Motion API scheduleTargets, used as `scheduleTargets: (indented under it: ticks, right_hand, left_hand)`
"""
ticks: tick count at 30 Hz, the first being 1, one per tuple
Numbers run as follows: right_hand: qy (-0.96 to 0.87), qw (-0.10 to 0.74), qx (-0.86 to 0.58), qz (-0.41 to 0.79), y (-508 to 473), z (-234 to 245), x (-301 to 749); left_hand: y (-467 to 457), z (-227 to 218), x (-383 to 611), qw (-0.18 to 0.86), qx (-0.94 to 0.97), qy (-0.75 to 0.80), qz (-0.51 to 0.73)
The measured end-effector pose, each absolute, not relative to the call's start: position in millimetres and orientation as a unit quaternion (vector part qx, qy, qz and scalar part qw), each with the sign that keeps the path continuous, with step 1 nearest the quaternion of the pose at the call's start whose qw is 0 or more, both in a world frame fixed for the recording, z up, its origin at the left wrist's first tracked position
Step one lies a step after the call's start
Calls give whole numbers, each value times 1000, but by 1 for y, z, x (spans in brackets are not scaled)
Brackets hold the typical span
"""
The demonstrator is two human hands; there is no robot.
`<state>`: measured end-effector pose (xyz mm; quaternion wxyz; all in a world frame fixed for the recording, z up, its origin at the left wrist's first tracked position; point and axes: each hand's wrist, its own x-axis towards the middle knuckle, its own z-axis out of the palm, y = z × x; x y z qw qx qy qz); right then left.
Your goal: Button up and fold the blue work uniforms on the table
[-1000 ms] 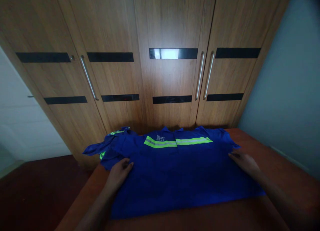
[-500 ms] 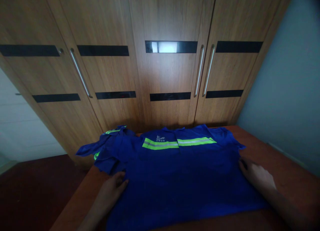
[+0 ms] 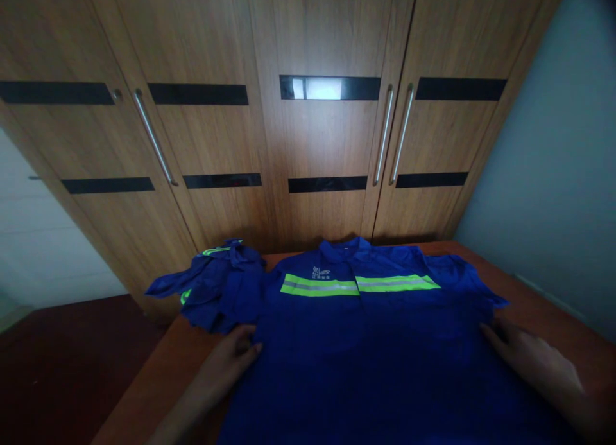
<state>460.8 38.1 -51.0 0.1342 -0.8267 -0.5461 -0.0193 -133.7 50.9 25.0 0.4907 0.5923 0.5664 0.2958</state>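
Observation:
A blue short-sleeved work shirt (image 3: 366,349) lies spread on the table, collar at the far side. A yellow-green band with a silver stripe (image 3: 320,286) crosses its chest, and a small pale logo sits above the band. At the shirt's left edge, my left hand (image 3: 235,355) pinches the cloth between thumb and fingers. My right hand (image 3: 536,361) is closed at the right edge below the sleeve, its fingertips partly hidden by the dim light and cloth. The near hem runs out of view.
Left of the shirt, a crumpled blue garment (image 3: 219,284) with yellow-green bands lies in a heap against it. The reddish-brown table (image 3: 154,381) abuts a wooden wardrobe (image 3: 327,220) with metal handles. A pale wall (image 3: 553,194) stands at the right.
Both hands and the shirt have shifted to the right. The shirt's chest band is slightly nearer, and its collar shows more fully. The crumpled garment has stayed in place.

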Motion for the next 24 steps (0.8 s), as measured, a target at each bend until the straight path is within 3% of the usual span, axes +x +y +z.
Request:
scheduleTargets:
  ticks: [4,9,14,20,24]
  right_hand:
    - [-566,99,-819,8,56,-43,450]
    - [-541,103,-835,4,52,-47,452]
    - [-536,84,-840,17,47,-46,458]
    - [-588,47,-803,-87,56,-19,425]
    - [-657,112,-736,-120,71,-4,375]
  left_hand:
    - [65,17,-129,409,619,586,326]
    - [68,10,-130,337,667,606,273]
    - [68,31,-132,243,686,646,232]
    - [85,87,-149,-101,636,724,247]
    - [113,96,-161,42,656,732,180]
